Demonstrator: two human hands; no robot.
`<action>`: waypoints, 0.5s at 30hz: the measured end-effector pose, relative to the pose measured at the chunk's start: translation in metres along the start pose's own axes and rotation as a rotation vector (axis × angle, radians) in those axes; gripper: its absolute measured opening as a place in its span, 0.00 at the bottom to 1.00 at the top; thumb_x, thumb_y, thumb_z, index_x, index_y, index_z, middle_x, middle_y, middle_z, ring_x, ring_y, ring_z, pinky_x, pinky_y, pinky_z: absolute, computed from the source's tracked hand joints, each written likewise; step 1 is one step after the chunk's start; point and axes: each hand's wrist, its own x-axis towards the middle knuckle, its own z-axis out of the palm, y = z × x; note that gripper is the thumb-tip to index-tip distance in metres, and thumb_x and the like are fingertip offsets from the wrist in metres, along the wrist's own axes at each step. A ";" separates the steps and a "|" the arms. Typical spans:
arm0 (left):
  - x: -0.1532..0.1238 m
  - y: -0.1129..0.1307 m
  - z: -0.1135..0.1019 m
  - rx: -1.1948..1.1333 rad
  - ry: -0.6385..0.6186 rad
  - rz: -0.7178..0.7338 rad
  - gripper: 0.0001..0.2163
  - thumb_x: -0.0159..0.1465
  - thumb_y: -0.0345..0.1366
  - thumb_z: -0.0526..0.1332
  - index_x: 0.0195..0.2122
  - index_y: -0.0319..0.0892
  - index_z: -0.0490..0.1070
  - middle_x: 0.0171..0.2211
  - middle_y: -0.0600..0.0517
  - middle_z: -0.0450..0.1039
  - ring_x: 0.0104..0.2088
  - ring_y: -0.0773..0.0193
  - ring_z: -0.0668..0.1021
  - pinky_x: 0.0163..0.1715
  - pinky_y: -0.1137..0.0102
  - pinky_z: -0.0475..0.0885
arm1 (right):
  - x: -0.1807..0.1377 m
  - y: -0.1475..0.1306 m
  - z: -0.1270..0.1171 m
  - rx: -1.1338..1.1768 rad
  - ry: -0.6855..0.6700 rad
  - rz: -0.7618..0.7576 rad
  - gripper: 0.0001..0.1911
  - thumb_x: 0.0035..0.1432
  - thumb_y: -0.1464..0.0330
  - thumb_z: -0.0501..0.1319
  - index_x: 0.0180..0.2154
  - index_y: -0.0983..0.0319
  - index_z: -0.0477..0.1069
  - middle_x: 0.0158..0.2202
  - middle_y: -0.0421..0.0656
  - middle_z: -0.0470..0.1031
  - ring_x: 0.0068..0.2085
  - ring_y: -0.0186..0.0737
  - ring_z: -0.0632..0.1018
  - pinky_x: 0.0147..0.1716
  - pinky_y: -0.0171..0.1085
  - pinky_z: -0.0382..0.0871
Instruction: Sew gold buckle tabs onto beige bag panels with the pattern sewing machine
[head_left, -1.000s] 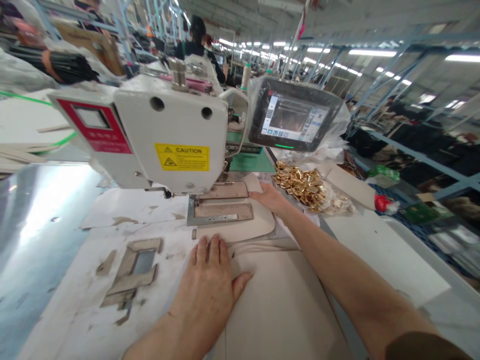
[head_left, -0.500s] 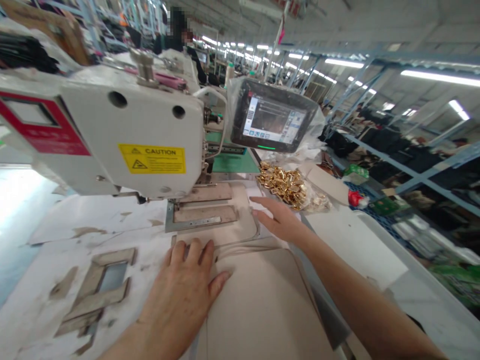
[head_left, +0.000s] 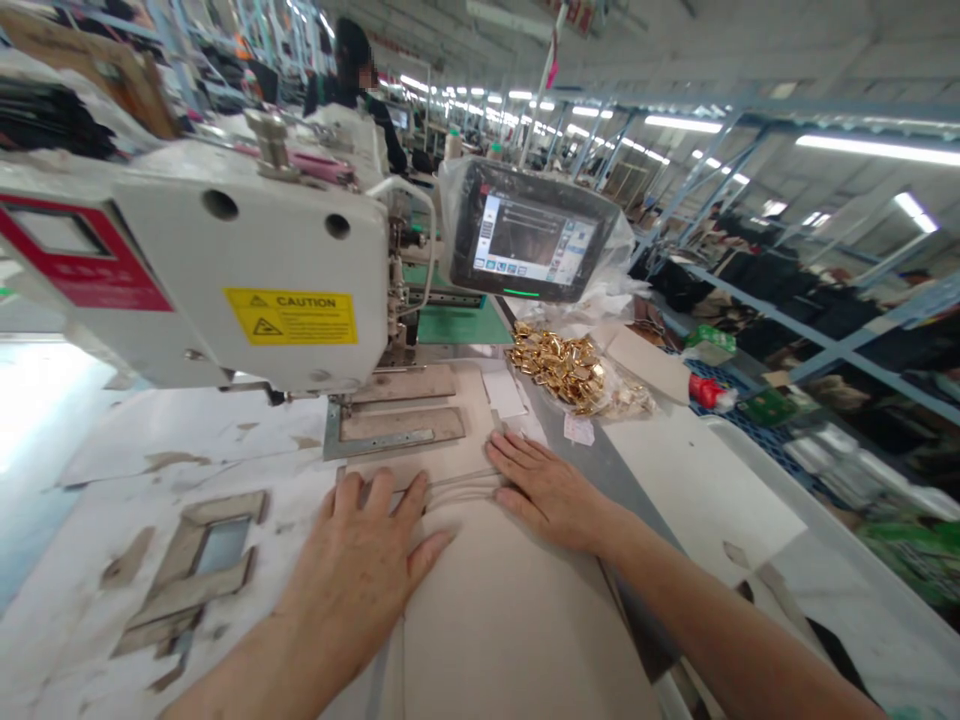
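Observation:
A stack of beige panels (head_left: 517, 610) with rounded corners lies in front of me. Beyond it, another beige panel (head_left: 469, 450) lies under the forked metal clamp (head_left: 401, 425) of the sewing machine (head_left: 285, 270). My left hand (head_left: 367, 555) rests palm down with fingers spread, its fingertips at the near edge of the clamped panel and its thumb along the stack's left side. Flat and open, my right hand (head_left: 551, 490) lies over the stack's far right corner, its fingertips touching the right edge of the clamped panel.
A control screen (head_left: 529, 230) stands behind the clamp. Gold metal fittings (head_left: 562, 370) are heaped in a plastic bag at the right. A loose metal template (head_left: 195, 560) lies on white paper at the left. A co-worker (head_left: 352, 65) is in the background.
My right hand has come back towards me, from beside the clamped panel's right edge onto the stack's far corner. My left hand has stayed nearly in place. The view has shifted slightly.

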 end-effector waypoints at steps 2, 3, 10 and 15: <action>0.000 0.000 0.001 0.004 0.006 -0.002 0.27 0.65 0.54 0.49 0.60 0.47 0.66 0.49 0.40 0.70 0.47 0.44 0.69 0.46 0.54 0.68 | 0.001 0.000 0.000 -0.011 -0.006 0.006 0.32 0.69 0.54 0.45 0.67 0.66 0.54 0.68 0.50 0.50 0.69 0.49 0.51 0.66 0.52 0.49; 0.000 0.000 0.001 0.008 0.009 -0.002 0.27 0.65 0.55 0.49 0.60 0.47 0.66 0.49 0.40 0.70 0.47 0.45 0.69 0.45 0.54 0.68 | 0.001 0.000 0.000 -0.013 -0.004 0.005 0.33 0.69 0.54 0.46 0.67 0.66 0.53 0.68 0.50 0.49 0.69 0.48 0.50 0.66 0.52 0.49; 0.003 -0.001 -0.005 0.016 -0.060 0.029 0.25 0.67 0.53 0.47 0.58 0.47 0.68 0.47 0.41 0.70 0.46 0.46 0.69 0.44 0.55 0.67 | 0.000 -0.001 -0.007 0.020 0.014 -0.048 0.31 0.68 0.55 0.49 0.65 0.67 0.58 0.67 0.52 0.55 0.68 0.49 0.54 0.66 0.50 0.50; 0.003 0.000 -0.008 -0.011 -0.060 -0.001 0.24 0.66 0.53 0.48 0.54 0.47 0.71 0.46 0.41 0.70 0.45 0.46 0.69 0.44 0.55 0.67 | -0.005 -0.004 -0.012 0.103 0.060 -0.092 0.30 0.66 0.56 0.53 0.61 0.69 0.64 0.64 0.55 0.61 0.66 0.49 0.60 0.65 0.50 0.52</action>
